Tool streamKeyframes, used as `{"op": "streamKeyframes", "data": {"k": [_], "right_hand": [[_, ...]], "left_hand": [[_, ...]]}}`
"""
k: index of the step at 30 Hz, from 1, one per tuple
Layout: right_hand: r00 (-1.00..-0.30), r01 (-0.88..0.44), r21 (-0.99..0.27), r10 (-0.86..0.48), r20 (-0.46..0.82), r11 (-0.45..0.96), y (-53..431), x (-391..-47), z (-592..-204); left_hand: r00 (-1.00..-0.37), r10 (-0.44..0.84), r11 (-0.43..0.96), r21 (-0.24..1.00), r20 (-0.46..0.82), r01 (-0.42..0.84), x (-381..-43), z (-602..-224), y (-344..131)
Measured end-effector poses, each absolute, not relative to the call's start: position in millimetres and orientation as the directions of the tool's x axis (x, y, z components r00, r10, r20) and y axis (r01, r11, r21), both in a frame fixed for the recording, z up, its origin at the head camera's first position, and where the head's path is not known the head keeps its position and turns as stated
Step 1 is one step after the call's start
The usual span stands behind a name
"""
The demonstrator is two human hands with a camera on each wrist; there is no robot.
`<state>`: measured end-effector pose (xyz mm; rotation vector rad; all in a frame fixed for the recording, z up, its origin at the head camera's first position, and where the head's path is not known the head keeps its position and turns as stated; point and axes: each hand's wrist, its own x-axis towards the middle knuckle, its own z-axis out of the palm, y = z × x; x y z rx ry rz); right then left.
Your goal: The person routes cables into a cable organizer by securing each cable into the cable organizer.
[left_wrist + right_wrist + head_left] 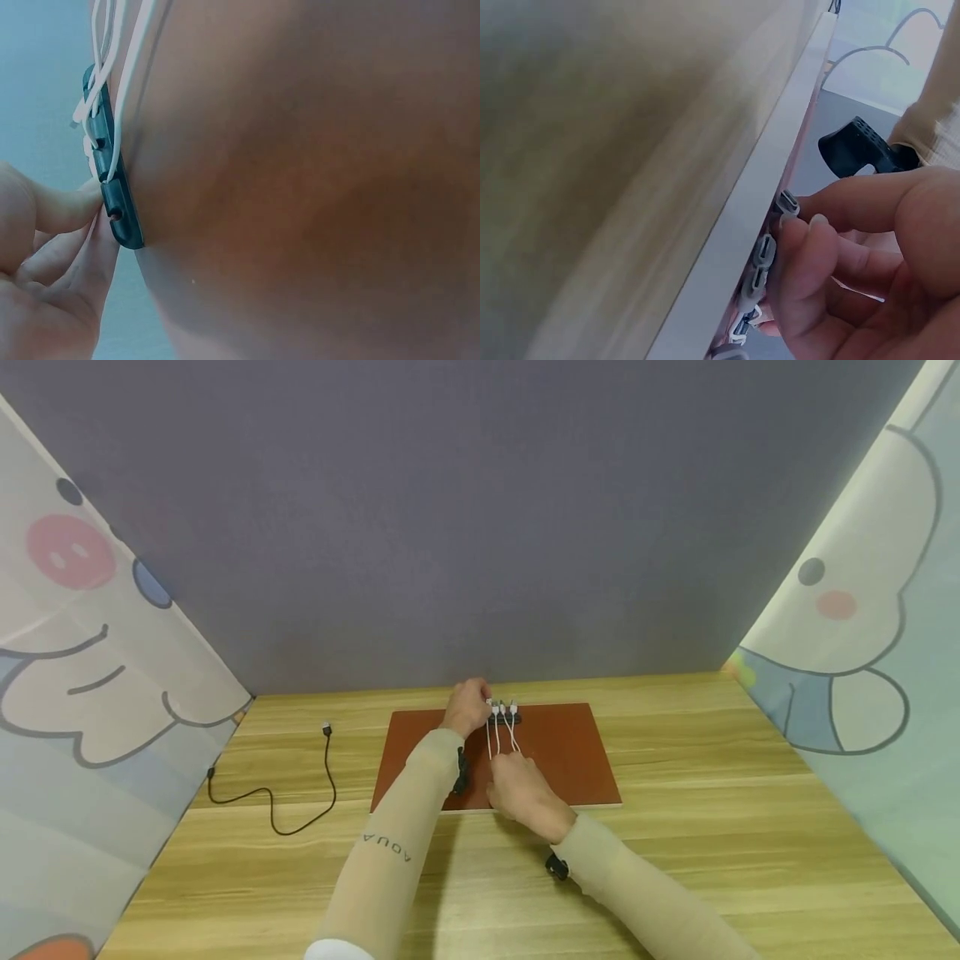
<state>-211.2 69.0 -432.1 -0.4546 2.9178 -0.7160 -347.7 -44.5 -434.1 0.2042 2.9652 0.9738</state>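
A black slotted cable holder (504,720) lies at the back of a reddish-brown board, with several white charging cables (132,64) running through its slots. At the holder's left end, my left hand (468,705) pinches the end of one white cable between thumb and finger; the fingers partly cover that plug. Nearer the board's front edge is my right hand (523,789), pinching a small USB-C plug (787,202) at the other end of a white cable. More plugs (764,251) lie beside its fingertips in the right wrist view.
The brown board (570,760) with a pale front edge rests on a wood-grain table (697,752). A black USB cable (272,802) lies loosely curved on the left. A grey wall (480,527) stands behind, with cartoon-printed sheets at both sides.
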Motion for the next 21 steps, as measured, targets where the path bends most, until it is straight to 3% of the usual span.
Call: {"op": "streamKeyframes", "data": {"k": [14,21], "right_hand": [[-0.938,-0.329,-0.407,-0.345,0.036,0.852,70,-206,-432],[-0.910,-0.379,-0.442,-0.414,0.019,0.813,70,-203,-433]], "left_hand": [[-0.990,0.141,0.768,0.627,0.029,0.128,-342,-432,-58],[-0.984,0.171,0.764,0.623,0.058,0.169,-336,-427,-69]]}}
